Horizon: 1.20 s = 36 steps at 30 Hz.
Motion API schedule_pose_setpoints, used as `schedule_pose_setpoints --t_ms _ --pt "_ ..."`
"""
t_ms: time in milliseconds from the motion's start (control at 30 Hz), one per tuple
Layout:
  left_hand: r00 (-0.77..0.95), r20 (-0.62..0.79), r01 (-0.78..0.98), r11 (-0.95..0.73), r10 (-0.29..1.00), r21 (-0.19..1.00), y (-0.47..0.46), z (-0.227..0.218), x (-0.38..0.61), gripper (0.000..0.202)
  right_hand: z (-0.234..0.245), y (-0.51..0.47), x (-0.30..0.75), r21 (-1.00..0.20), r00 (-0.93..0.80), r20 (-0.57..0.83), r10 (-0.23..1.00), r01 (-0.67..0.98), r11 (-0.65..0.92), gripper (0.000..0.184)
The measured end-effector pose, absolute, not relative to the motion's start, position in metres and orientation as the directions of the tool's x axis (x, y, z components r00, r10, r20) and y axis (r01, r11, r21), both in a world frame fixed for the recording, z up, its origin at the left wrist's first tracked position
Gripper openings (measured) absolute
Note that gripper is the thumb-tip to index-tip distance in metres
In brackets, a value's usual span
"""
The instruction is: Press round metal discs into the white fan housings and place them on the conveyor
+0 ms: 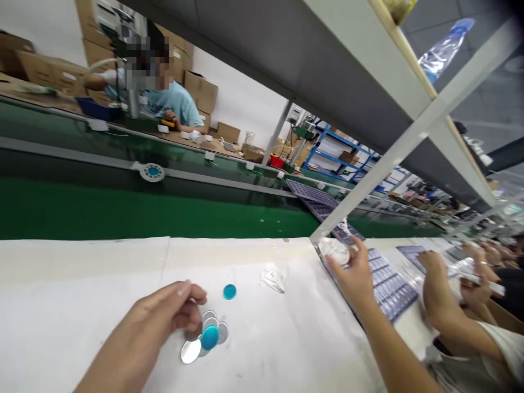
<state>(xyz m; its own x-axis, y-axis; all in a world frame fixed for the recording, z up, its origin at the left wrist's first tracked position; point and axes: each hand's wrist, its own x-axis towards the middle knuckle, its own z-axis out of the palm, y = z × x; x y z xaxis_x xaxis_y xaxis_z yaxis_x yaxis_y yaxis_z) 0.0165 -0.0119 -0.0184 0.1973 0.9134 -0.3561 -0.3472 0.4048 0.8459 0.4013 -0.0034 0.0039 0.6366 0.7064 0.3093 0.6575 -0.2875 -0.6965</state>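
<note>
My left hand (172, 314) hovers over a small pile of round discs (207, 335) on the white table top (61, 295); its fingers are curled together in a pinch just above the pile. Some discs are silvery, one has a blue film. A single blue disc (230, 291) lies apart, a little further away. My right hand (352, 273) reaches to the right and is closed round a white round part (338, 252) at the foot of a white frame post (368, 180), beside a tray of blue-grey cells (388, 284).
A crumpled clear film scrap (273, 277) lies on the table. A green conveyor belt (123, 210) runs behind it, with a white-and-blue round piece (152, 172) on its rail. A person in a blue shirt (172, 103) sits across. Another worker's hands (470, 284) are at my right.
</note>
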Motion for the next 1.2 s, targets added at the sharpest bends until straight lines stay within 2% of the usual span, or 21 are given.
schedule_pose_setpoints --t_ms 33,67,100,167,233,300,367,467,533,700,767,867,933,967,1067,1200 --pt "0.216 -0.354 -0.329 0.409 0.910 0.851 -0.015 -0.015 0.020 0.030 -0.002 -0.012 0.366 -0.716 0.487 0.325 0.810 0.687 -0.126 0.090" --pt "0.240 -0.355 -0.333 0.420 0.903 0.844 -0.019 -0.011 0.024 0.034 -0.007 -0.019 0.330 -0.748 0.215 0.398 0.892 0.639 0.180 0.093" --pt "0.268 -0.355 -0.362 0.435 0.896 0.824 -0.022 -0.008 0.026 0.037 -0.011 -0.025 0.295 -0.759 -0.009 0.449 0.894 0.524 0.387 0.093" --pt "0.332 -0.349 -0.472 0.475 0.876 0.743 -0.028 -0.004 0.028 0.038 -0.014 -0.030 0.238 -0.805 -0.237 0.434 0.869 0.332 0.492 0.090" --pt "0.384 -0.326 -0.553 0.498 0.864 0.668 -0.031 -0.002 0.026 0.038 -0.012 -0.023 0.207 -0.841 -0.345 0.399 0.849 0.230 0.489 0.088" --pt "0.401 -0.317 -0.574 0.505 0.860 0.644 -0.029 -0.002 0.021 0.040 -0.008 -0.010 0.202 -0.847 -0.352 0.365 0.862 0.260 0.464 0.068" --pt "0.385 -0.342 -0.576 0.513 0.857 0.637 -0.024 -0.002 0.016 0.047 -0.004 0.004 0.214 -0.795 -0.325 0.265 0.908 0.460 0.396 0.039" --pt "0.320 -0.407 -0.608 0.515 0.855 0.605 -0.019 -0.002 0.013 0.054 -0.005 0.015 0.233 -0.634 -0.304 0.062 0.951 0.724 0.272 0.017" --pt "0.294 -0.425 -0.601 0.512 0.856 0.614 -0.019 -0.003 0.013 0.056 -0.009 0.017 0.236 -0.601 -0.316 -0.022 0.949 0.762 0.240 0.011" --pt "0.254 -0.365 -0.490 0.445 0.896 0.750 -0.022 -0.004 0.017 0.043 -0.010 0.011 0.230 -0.610 -0.295 -0.131 0.947 0.776 0.157 0.011" --pt "0.242 -0.318 -0.472 0.397 0.917 0.787 -0.024 -0.002 0.019 0.039 -0.004 0.004 0.227 -0.694 -0.315 -0.125 0.941 0.706 0.144 0.011" --pt "0.231 -0.275 -0.443 0.353 0.933 0.824 -0.026 -0.001 0.024 0.037 0.003 -0.012 0.221 -0.930 -0.366 -0.072 0.928 0.362 0.070 0.013" --pt "0.228 -0.273 -0.407 0.347 0.934 0.845 -0.027 -0.003 0.027 0.039 0.005 -0.023 0.215 -0.992 -0.369 -0.025 0.929 0.126 0.024 0.020" --pt "0.228 -0.270 -0.382 0.341 0.936 0.859 -0.028 -0.004 0.028 0.041 0.005 -0.027 0.212 -0.997 -0.358 -0.004 0.934 0.075 0.025 0.022" --pt "0.227 -0.256 -0.297 0.317 0.940 0.901 -0.030 -0.006 0.030 0.045 0.003 -0.033 0.205 -0.997 -0.325 0.033 0.945 0.052 0.053 0.020" --pt "0.208 -0.244 -0.262 0.295 0.947 0.919 -0.032 -0.006 0.031 0.044 -0.001 -0.029 0.204 -0.988 -0.316 0.049 0.947 0.123 0.092 0.013"
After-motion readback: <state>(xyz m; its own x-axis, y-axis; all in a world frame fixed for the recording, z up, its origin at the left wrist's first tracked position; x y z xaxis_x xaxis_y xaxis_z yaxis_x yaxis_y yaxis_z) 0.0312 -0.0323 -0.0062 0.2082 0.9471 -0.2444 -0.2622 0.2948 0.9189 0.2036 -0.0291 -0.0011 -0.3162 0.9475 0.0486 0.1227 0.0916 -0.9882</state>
